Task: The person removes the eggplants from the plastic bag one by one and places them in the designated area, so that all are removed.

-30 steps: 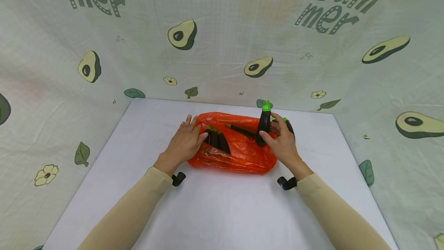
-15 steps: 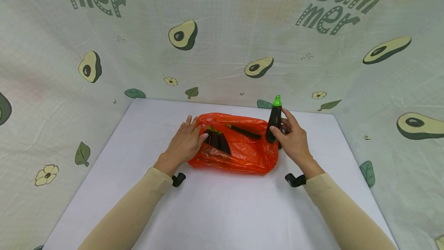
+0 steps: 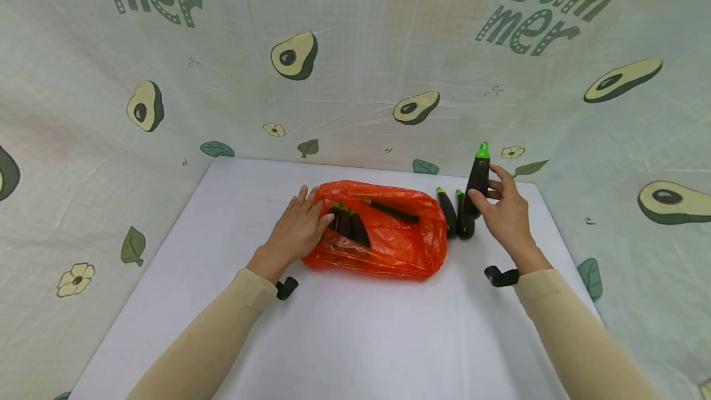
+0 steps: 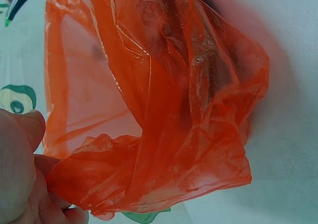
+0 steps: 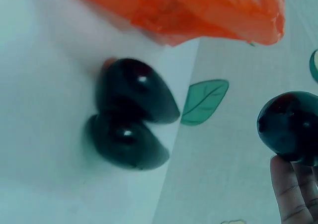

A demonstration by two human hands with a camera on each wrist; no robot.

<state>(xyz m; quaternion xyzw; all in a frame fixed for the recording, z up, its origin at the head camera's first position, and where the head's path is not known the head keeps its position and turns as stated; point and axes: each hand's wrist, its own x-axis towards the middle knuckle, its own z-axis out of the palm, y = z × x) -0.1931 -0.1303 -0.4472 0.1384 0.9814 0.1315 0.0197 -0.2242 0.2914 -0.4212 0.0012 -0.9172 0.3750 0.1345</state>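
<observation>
A red plastic bag lies on its side on the white table, its mouth spread wide. My left hand holds the bag's left edge; in the left wrist view its film bunches at the fingers. Inside, several dark eggplants with green caps lie close together at the left, and another eggplant lies farther back. My right hand grips an eggplant above the table, green cap up. Below it, two eggplants lie side by side, just right of the bag.
The white table ends at a fabric backdrop printed with avocados and leaves, which rises behind and at both sides. A black wrist mount sticks out from the right sleeve, and another mount from the left.
My right hand has carried the eggplant rightward from over the bag, past the two lying on the table, which now show more fully. My left hand stays at the bag's edge.
</observation>
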